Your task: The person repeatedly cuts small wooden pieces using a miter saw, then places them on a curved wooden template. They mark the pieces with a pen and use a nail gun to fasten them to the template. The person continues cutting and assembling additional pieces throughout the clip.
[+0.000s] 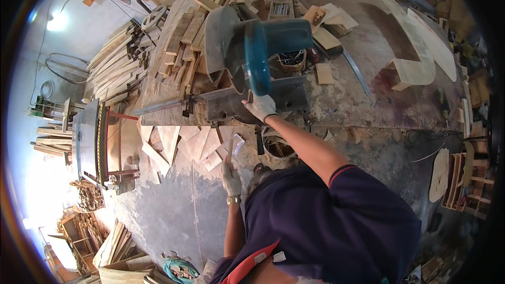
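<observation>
A chop saw (pixel 258 58) with a teal housing and grey guard stands on the workbench before me. My right hand (pixel 260 108), in a pale glove, is closed at the near, lower end of its teal part, on what looks like the saw's handle; the housing hides part of the fingers. Lower and to the left, my left hand (pixel 231 179) is gloved too, with a watch at its wrist. Its fingers are closed around a thin wood strip (pixel 230 149) that points away from me. The saw's metal fence (pixel 173 106) runs left along the bench edge.
Stacked boards (pixel 187 34) lie left of the saw. Right of it are a steel ruler (pixel 357 73), a small wood block (pixel 324 73) and a curved wooden piece (pixel 415 73). Cut offcuts (pixel 202 144) lie below the bench edge. A metal-framed stand (pixel 94 142) is at the left.
</observation>
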Tool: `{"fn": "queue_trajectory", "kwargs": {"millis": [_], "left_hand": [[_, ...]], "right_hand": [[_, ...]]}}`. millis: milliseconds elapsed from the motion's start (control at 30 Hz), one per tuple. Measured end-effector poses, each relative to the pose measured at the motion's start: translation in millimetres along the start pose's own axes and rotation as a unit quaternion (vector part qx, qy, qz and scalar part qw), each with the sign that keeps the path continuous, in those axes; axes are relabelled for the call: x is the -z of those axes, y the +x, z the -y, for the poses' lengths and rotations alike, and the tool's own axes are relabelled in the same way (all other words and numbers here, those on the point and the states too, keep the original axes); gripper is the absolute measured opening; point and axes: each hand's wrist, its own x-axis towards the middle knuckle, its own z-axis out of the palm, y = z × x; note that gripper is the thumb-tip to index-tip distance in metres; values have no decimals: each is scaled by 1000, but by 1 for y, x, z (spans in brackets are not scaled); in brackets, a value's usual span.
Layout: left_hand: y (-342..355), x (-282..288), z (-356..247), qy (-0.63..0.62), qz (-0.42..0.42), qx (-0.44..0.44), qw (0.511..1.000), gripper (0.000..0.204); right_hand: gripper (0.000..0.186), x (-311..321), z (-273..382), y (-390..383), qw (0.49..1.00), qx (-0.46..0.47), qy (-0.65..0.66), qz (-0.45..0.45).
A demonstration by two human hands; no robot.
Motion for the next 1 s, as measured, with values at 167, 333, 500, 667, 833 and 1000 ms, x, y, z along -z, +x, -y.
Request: {"fn": "queue_trajectory", "kwargs": {"millis": [167,333,500,667,833,1000], "left_hand": [[-78,-6,12,-38,-173,114,978,8],[-127,-13,4,-194,-261,231,917,16],[-134,-19,-13,-258,-279,332,863,30],[-127,-20,-11,-297,-289,391,822,52],[-124,-27,-16,-311,-279,408,812,34],[-125,-27,-31,-297,-287,407,815,29]], "right_hand": [[33,-20,3,29,999,-11,21,44],[29,13,-24,13,971,38,186,146],[17,68,-97,-64,801,10,230,552],[23,113,-138,-103,914,25,92,394],[27,198,-173,-54,903,-130,231,339],[50,246,-229,66,985,-140,26,-98]]}}
